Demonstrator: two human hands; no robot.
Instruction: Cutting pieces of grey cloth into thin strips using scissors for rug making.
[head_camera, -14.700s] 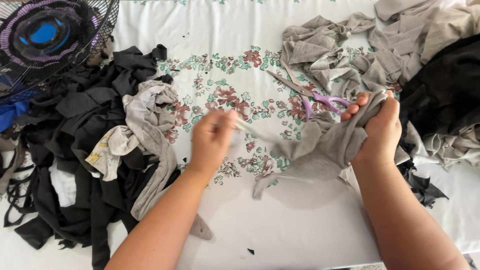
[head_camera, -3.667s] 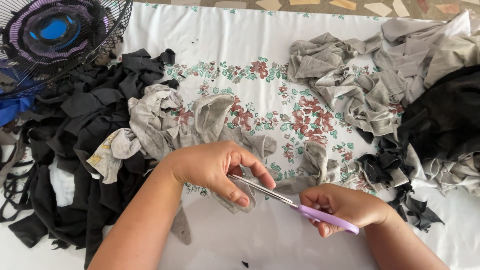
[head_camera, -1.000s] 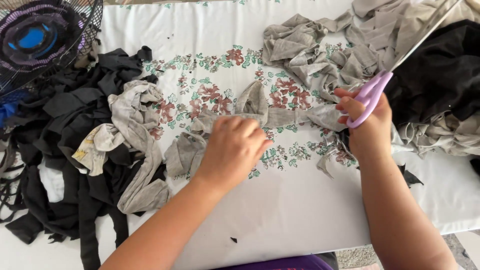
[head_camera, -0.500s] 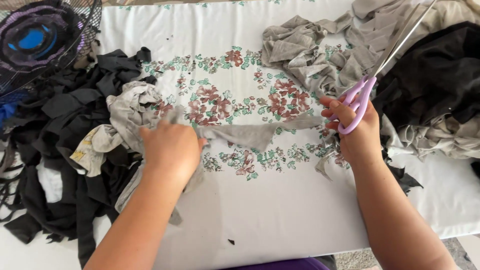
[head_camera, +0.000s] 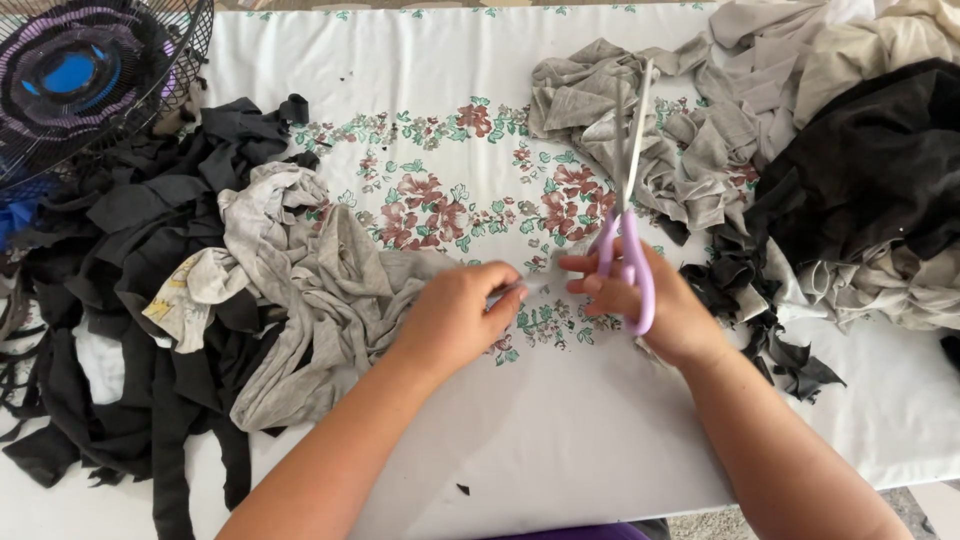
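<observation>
Near the front edge of the counter (head_camera: 560, 440), on bare white cloth, lay a tiny dark scrap (head_camera: 462, 489). Just beyond it, toward the middle, the two hands met. The left hand (head_camera: 455, 318) had its fingers (head_camera: 505, 296) pinched narrow on the end of a grey strip (head_camera: 345, 290), which ran leftward from the pinch into a loose grey heap. The right hand (head_camera: 655, 305) was closed through the lilac handles of the scissors (head_camera: 625, 215), whose long blades pointed away toward the back edge and stood slightly parted; its fingertips reached toward the same pinched end, though whether they touched the cloth could not be told.

The strip looked like thin knit jersey: light, limp and stretchy, likely to curl and sag unless kept taut, so the best hold would be a firm pinch at its very end, as the left hand had.

Along the left edge sprawled a black pile (head_camera: 150, 300) of cut strips with paler pieces mixed in. Toward the back right corner sat a grey bundle (head_camera: 600, 100), then a dark garment (head_camera: 870, 170) over pale fabric. At the back left corner stood a fan (head_camera: 90, 70) with a wire guard.
</observation>
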